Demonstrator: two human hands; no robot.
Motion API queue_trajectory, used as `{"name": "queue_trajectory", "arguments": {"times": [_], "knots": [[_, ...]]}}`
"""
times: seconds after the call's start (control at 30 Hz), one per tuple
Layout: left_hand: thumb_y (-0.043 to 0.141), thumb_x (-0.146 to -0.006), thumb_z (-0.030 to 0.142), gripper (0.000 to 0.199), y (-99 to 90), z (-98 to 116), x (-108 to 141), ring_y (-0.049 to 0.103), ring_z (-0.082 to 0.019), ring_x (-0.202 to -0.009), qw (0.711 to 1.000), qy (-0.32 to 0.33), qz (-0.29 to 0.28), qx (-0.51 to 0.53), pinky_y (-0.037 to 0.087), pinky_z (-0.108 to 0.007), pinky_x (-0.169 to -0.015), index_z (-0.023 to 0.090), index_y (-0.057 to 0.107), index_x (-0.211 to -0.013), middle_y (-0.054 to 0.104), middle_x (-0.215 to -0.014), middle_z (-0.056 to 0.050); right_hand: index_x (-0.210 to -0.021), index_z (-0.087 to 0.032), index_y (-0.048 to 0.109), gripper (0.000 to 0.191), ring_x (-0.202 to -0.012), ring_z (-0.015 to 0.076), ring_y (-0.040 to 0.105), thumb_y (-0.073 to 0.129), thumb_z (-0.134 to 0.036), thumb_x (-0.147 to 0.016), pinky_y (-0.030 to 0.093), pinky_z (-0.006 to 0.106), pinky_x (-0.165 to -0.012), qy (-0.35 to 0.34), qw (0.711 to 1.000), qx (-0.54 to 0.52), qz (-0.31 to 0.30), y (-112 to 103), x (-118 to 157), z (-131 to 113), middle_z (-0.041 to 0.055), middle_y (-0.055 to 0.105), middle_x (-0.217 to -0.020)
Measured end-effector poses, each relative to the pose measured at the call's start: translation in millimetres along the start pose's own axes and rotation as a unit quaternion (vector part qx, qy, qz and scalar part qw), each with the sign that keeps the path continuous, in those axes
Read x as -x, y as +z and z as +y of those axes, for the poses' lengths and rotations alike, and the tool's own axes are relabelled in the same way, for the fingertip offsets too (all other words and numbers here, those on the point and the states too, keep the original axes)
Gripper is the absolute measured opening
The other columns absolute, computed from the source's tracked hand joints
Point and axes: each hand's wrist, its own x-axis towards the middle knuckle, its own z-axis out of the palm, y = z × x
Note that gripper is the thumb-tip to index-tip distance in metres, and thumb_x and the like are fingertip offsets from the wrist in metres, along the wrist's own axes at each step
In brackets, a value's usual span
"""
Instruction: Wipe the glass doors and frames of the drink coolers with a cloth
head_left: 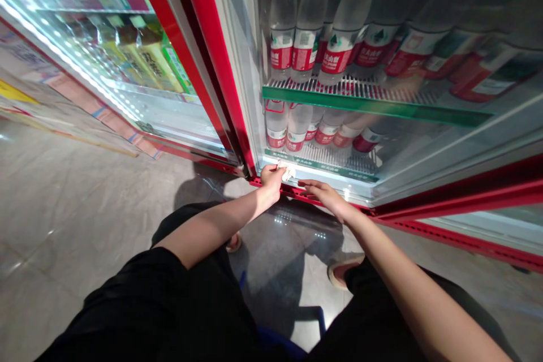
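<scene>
My left hand (271, 176) is closed on a crumpled white tissue (288, 171) at the bottom edge of a red-framed drinks fridge. The tissue lies against the pale lower sill (314, 177). Just to the right, my right hand (324, 195) is stretched out over the same edge, its fingers extended and nothing in them. Right above both hands is a green label strip (328, 167) along the lowest shelf. Water bottles with red and white labels (296, 127) stand on that shelf.
More water bottles (339, 39) fill the upper shelf behind a green shelf edge (373, 106). At left, another fridge holds tea bottles (146, 51). A blue stool (280, 345) shows between my legs on the grey tiled floor (85, 226). Red frame (466, 192) runs along the right.
</scene>
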Motion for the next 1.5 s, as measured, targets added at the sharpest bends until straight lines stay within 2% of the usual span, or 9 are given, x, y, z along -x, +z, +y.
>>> {"name": "queue_trajectory", "arguments": {"times": [0.23,0.4,0.53,0.67,0.77,0.97,1.2,1.37,1.5], "knots": [[0.095,-0.065,0.008,0.032,-12.0,25.5,-10.2,0.074,-0.016,-0.072,0.999,0.024,-0.007,0.022,0.06,-0.027,-0.073,0.019,0.072,-0.085,0.077,-0.079,0.0,-0.093,-0.038,0.086,0.02,-0.117,0.0339,0.08,0.072,-0.033,-0.079,0.056,0.053,-0.12,0.001,1.0,-0.011,-0.006,9.5,-7.0,-3.9,0.0009,0.086,-0.124],[0.094,-0.065,0.009,0.031,-25.2,19.3,-17.7,0.075,-0.016,-0.08,0.999,0.05,0.018,0.01,0.06,-0.028,-0.081,0.02,0.07,-0.08,0.076,-0.082,0.0,-0.088,-0.037,0.085,0.016,-0.115,0.0342,0.08,0.073,-0.032,-0.079,0.058,0.054,-0.118,0.006,1.0,-0.017,-0.007,14.4,-13.8,-1.0,0.0033,0.087,-0.121],[0.094,-0.067,0.009,0.029,-26.4,19.7,-21.0,0.075,-0.017,-0.078,0.999,0.045,0.003,0.008,0.061,-0.03,-0.08,0.02,0.071,-0.081,0.077,-0.08,-0.001,-0.099,-0.031,0.085,0.024,-0.121,0.0313,0.079,0.07,-0.03,-0.081,0.053,0.052,-0.123,0.002,1.0,-0.02,-0.005,22.3,-18.1,0.9,0.0063,0.085,-0.128],[0.095,-0.067,0.012,0.027,-31.5,36.4,-26.2,0.076,-0.017,-0.077,0.998,0.051,-0.016,0.017,0.061,-0.028,-0.077,0.019,0.075,-0.084,0.082,-0.086,-0.004,-0.111,-0.029,0.083,0.032,-0.122,0.0297,0.079,0.069,-0.03,-0.082,0.05,0.05,-0.125,-0.007,0.999,-0.03,-0.005,29.2,-23.0,0.2,0.0065,0.083,-0.133],[0.095,-0.068,0.014,0.028,-39.6,43.7,-29.2,0.077,-0.016,-0.079,0.998,0.048,-0.009,0.034,0.061,-0.027,-0.079,0.019,0.075,-0.088,0.083,-0.088,-0.004,-0.112,-0.03,0.082,0.03,-0.123,0.0296,0.078,0.068,-0.03,-0.085,0.05,0.051,-0.125,-0.007,0.999,-0.034,-0.01,31.1,-26.1,-1.5,0.0047,0.082,-0.135],[0.095,-0.068,0.011,0.029,-46.4,41.5,-32.8,0.074,-0.014,-0.071,0.998,0.02,0.022,0.059,0.062,-0.031,-0.082,0.018,0.073,-0.084,0.077,-0.077,-0.001,-0.11,-0.032,0.082,0.027,-0.117,0.0278,0.08,0.066,-0.029,-0.088,0.056,0.048,-0.119,-0.004,0.999,-0.024,-0.029,34.9,-25.2,-4.2,0.0029,0.084,-0.128],[0.09,-0.072,0.01,0.022,-54.1,54.2,-44.1,0.074,-0.014,-0.072,0.998,0.029,0.036,0.052,0.062,-0.029,-0.08,0.017,0.075,-0.086,0.079,-0.08,-0.002,-0.104,-0.036,0.085,0.022,-0.119,0.0325,0.08,0.067,-0.036,-0.092,0.058,0.05,-0.118,-0.019,0.999,-0.011,-0.046,34.2,-28.1,-2.6,0.0029,0.085,-0.123],[0.087,-0.069,0.009,0.021,-58.4,42.1,-47.4,0.073,-0.016,-0.071,0.998,0.031,0.048,0.037,0.061,-0.031,-0.079,0.018,0.071,-0.08,0.074,-0.073,0.001,-0.104,-0.039,0.086,0.023,-0.118,0.0367,0.081,0.067,-0.041,-0.091,0.059,0.054,-0.118,-0.04,0.998,0.017,-0.056,29.1,-31.2,1.6,0.0028,0.086,-0.121],[0.089,-0.068,0.012,0.022,-58.5,40.0,-54.2,0.072,-0.016,-0.07,0.997,0.046,0.05,0.022,0.06,-0.031,-0.077,0.018,0.072,-0.081,0.074,-0.074,0.0,-0.109,-0.039,0.086,0.027,-0.12,0.0348,0.081,0.066,-0.045,-0.092,0.061,0.051,-0.116,-0.044,0.997,0.023,-0.064,25.5,-28.3,5.1,0.0028,0.085,-0.125]]}}
